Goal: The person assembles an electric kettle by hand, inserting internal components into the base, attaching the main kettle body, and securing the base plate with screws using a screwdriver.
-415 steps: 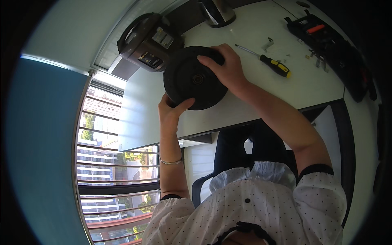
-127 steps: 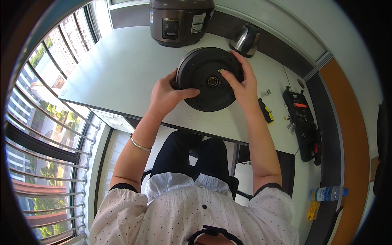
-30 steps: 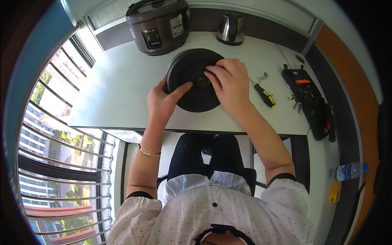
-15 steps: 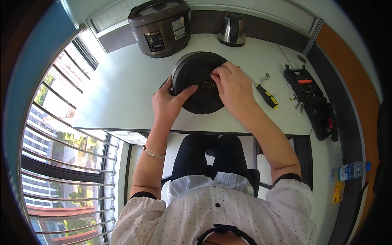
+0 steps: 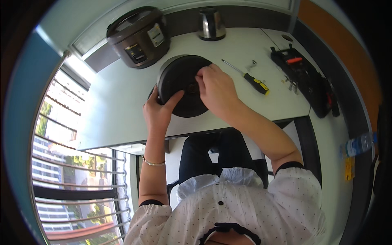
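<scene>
One black round part [image 5: 179, 81], with one ringed hub at its middle, is being held tilted over the near side of one white desk [image 5: 118, 110] by two hands. Its rim is being gripped at the lower left by the left hand [image 5: 158, 113], the thumb being pressed on the flat face and the fingers being curled behind the edge. The thumb and fingertips of the right hand [image 5: 218, 90] are being pinched together at the face, just above the hub; what is being pinched cannot be told.

To the right, one yellow-and-black screwdriver [image 5: 257, 84] is being borne by the desk, near one small bent metal piece [image 5: 252, 64]. Beyond these, one black tool case [image 5: 302, 73] is being shown, beside small metal bits [image 5: 291, 85] too blurred to be counted. At the back, one brown cooker [image 5: 141, 38] and one metal kettle [image 5: 211, 26] are being carried. One bracelet [image 5: 154, 163] is being worn on the left wrist.
</scene>
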The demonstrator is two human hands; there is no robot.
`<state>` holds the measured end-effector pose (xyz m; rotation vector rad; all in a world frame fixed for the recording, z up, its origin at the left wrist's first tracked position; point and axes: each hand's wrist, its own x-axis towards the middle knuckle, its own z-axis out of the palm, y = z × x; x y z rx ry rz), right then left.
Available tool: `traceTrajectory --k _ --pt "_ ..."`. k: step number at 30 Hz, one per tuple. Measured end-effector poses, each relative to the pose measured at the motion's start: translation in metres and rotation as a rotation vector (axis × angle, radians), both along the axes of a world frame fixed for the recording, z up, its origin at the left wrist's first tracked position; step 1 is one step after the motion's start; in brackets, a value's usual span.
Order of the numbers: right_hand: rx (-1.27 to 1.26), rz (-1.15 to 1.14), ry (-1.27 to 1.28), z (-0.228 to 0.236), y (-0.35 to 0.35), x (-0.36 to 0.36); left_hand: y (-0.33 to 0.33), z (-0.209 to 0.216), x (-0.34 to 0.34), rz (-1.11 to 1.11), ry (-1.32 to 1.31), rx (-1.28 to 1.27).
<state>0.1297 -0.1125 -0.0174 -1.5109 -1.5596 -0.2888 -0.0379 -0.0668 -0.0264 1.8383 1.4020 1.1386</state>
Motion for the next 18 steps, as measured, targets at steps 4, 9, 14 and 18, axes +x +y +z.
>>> traceTrajectory --k 4,9,14,18 --pt "-0.197 0.222 0.429 0.010 -0.001 0.009 0.002 -0.002 -0.001 -0.032 -0.082 0.019" --pt "-0.120 0.114 0.239 0.004 -0.018 0.035 0.012 -0.007 -0.003 -0.038 -0.162 -0.002" --pt "-0.222 -0.325 -0.006 -0.009 -0.028 0.130 0.010 -0.006 -0.003 -0.044 -0.215 -0.024" --pt "-0.490 -0.576 -0.086 -0.034 -0.038 0.196 0.015 -0.001 -0.006 -0.085 -0.279 -0.066"
